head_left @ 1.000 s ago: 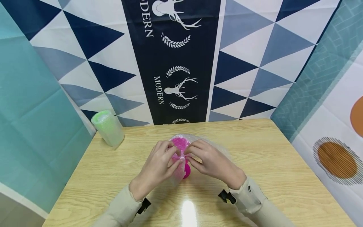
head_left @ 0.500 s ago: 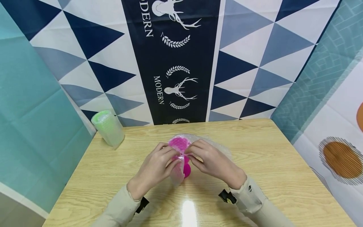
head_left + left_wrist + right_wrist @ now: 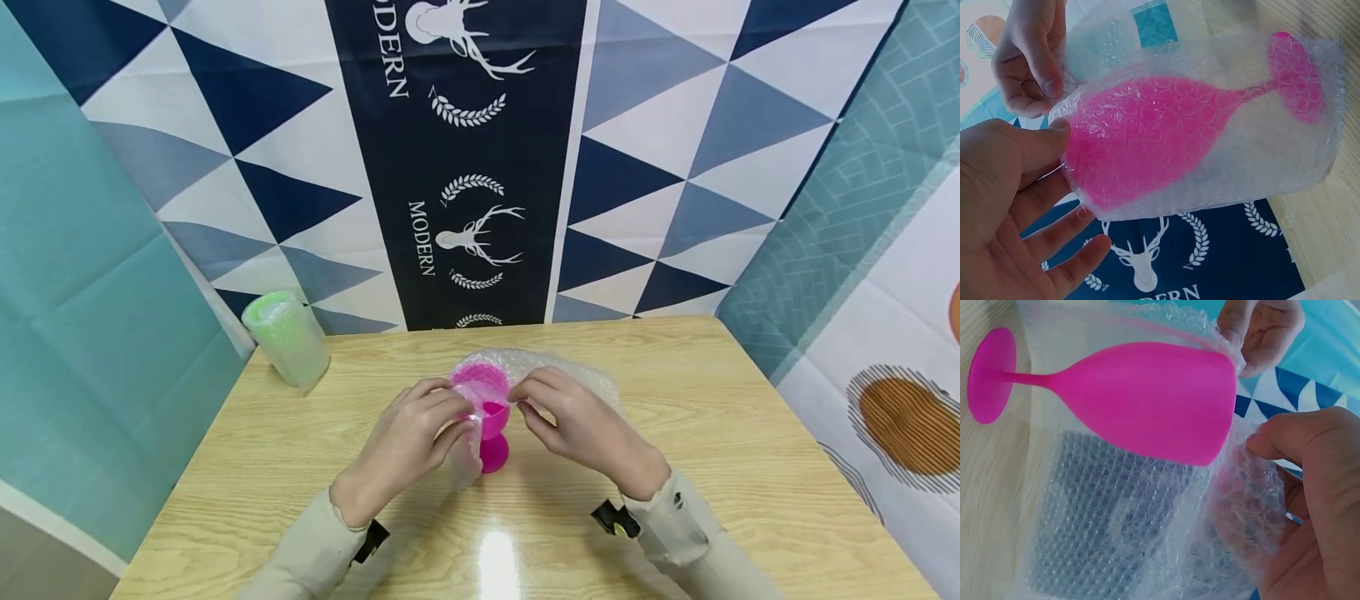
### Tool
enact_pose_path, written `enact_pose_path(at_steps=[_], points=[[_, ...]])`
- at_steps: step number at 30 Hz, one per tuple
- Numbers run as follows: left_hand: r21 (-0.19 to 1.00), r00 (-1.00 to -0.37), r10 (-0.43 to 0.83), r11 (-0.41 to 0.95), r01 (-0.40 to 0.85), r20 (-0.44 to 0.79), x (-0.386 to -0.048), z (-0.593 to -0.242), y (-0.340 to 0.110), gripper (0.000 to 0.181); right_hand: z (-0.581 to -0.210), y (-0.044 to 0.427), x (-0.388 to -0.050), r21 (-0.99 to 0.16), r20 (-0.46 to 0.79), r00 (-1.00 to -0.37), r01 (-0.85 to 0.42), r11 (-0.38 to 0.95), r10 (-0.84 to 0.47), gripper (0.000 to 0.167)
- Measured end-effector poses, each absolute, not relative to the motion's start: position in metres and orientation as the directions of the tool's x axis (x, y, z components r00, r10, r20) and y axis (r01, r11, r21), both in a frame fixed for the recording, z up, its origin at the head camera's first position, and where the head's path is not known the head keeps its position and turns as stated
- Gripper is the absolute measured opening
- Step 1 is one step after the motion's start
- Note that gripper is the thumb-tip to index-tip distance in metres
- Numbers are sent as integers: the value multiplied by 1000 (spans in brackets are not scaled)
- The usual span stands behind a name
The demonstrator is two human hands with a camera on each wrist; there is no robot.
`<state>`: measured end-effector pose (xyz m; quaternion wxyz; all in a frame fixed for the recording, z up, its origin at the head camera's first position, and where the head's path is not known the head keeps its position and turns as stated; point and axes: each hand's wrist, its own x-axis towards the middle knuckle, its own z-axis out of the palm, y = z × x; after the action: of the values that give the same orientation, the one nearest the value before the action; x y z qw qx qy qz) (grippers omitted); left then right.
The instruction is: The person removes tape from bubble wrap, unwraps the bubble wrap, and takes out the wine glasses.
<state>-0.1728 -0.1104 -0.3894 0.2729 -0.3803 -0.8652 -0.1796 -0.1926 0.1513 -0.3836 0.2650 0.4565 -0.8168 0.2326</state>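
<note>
A pink wine goblet (image 3: 1147,403) stands upright on the table, its bowl, stem and round foot showing in the right wrist view. Clear bubble wrap (image 3: 1116,519) lies open on its right side and still covers its left side, as the left wrist view shows with the wrapped goblet (image 3: 1147,131). My left hand (image 3: 412,437) pinches the wrap's edge at the goblet's rim between thumb and fingers. On the other side, my right hand (image 3: 581,425) pinches the opposite edge of the wrap, a little apart from the bowl.
A roll of greenish wrapped material (image 3: 285,340) stands at the table's back left corner. The wooden table (image 3: 300,467) meets a patterned cloth backdrop (image 3: 480,167) at the rear. More bubble wrap (image 3: 570,375) spreads behind the goblet to the right.
My right hand has moved to the right, drawing the wrap's edge away from the left hand. More of the goblet's bowl and foot now shows between the hands.
</note>
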Motion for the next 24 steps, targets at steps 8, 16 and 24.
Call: enact_pose_path(at_steps=[8, 16, 24], points=[[121, -582, 566, 649, 752, 585, -172, -388, -112, 21, -386, 158, -192, -142, 652, -458, -857, 495, -605, 20], [154, -616, 578, 651, 744, 535, -174, -387, -115, 19, -390, 166, -193, -143, 674, -477, -833, 534, -563, 21], [110, -553, 603, 613, 782, 575, -176, -388, -114, 19, -385, 158, -192, -175, 667, -502, -825, 538, -551, 27]])
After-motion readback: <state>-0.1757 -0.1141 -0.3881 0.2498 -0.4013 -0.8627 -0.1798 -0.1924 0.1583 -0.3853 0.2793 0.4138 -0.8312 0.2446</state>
